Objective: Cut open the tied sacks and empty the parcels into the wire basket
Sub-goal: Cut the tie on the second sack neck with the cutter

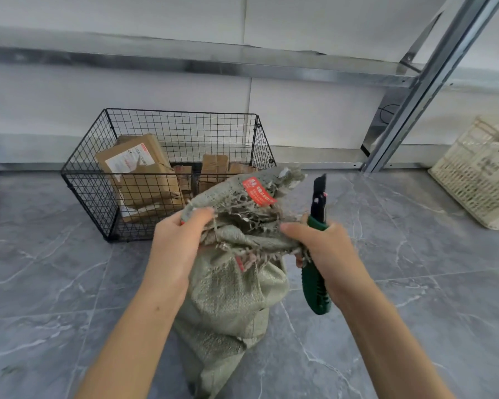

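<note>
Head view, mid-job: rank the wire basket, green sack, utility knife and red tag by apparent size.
1. wire basket and sack: about alike; the sack is nearer the camera, so I won't rank them.
2. utility knife
3. red tag

A parcel depot or storeroom was suggested by galvanised steel racking, a wire basket filled with labelled cardboard parcels, a green woven sack, a pale woven sack and a grey tiled floor.
</note>
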{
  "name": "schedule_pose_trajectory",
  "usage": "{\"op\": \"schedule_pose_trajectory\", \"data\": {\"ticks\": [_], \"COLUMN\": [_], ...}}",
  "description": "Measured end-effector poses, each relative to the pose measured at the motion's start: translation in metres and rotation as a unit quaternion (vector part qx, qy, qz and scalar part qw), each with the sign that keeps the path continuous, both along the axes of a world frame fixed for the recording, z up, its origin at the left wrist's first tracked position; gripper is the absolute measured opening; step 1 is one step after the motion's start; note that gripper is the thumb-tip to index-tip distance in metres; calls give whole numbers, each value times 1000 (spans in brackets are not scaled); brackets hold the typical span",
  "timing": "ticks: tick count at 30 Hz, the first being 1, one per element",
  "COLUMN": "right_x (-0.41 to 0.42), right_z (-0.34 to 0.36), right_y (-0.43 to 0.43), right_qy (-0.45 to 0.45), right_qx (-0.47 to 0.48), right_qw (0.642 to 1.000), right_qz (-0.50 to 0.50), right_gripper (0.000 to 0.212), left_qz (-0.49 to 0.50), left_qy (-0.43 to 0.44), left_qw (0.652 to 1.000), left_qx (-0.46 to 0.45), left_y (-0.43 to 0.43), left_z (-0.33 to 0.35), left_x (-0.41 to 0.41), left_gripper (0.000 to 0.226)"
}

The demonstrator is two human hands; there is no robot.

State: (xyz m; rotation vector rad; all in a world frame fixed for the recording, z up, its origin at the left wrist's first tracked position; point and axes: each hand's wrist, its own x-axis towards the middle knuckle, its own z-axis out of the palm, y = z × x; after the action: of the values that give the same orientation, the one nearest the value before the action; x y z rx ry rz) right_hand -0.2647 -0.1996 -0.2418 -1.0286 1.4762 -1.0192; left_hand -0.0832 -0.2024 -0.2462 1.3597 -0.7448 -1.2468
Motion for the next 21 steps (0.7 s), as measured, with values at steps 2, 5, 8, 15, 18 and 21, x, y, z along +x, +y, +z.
{"op": "schedule_pose_trajectory", "data": {"ticks": [2,5,8,15,18,21], "right_x": [-2,0,5,11,15,15], "right_z": [0,1,-1,-6,-6,-8], "right_y": [0,4,6,7,6,3], "right_qy": [62,114,115,189,254,332], "right_qx": [-25,-50,-75,-115,-135,-162], "right_qw": [998,991,989,973,957,929], "right_qz": [13,51,58,60,39,34], "right_gripper": [21,33,32,35,40,38], "left_qz": [40,57,21,-64,-72,-43], "left_qy": [-24,-137,-239,-266,-344,-448], "left_qw": [999,989,966,960,935,891], "left_qx": [5,-28,-92,-58,-50,-60], "left_y": [-4,-5,0,1,0,0], "left_z": [-3,-5,-1,4,-1,-2], "left_x": [6,9,6,1,3,3], "left_gripper": [14,18,41,27,33,48]}}
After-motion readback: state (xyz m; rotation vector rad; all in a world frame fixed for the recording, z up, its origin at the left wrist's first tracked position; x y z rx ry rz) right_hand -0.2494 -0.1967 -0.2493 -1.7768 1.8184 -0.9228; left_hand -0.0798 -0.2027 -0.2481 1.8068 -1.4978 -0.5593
